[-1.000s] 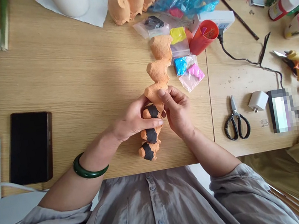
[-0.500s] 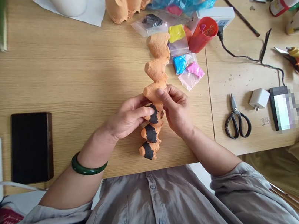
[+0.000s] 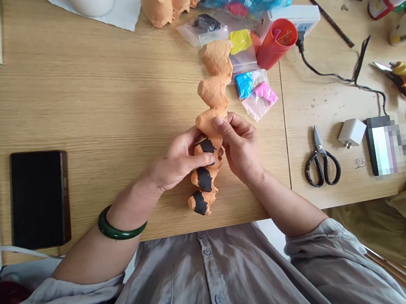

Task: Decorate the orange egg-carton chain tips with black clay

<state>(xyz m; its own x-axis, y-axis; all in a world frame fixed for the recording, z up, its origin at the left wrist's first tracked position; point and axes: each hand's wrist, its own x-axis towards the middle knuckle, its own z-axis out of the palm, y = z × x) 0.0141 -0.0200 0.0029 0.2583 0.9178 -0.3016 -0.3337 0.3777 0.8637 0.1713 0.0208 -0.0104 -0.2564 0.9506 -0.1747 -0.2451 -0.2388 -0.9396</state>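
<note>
Pinching the orange carton strip (image 3: 213, 92) mid-length with the right hand (image 3: 243, 146), on the side toward the scissors (image 3: 320, 157); clasping it opposite with the left hand (image 3: 179, 161), equally close. Lying left of the scissors, stretching lengthwise from beside their handles to beyond their tip. Compared with half a second ago, resting the left thumb (image 3: 202, 160) lower on the farthest black band (image 3: 207, 146).
</note>
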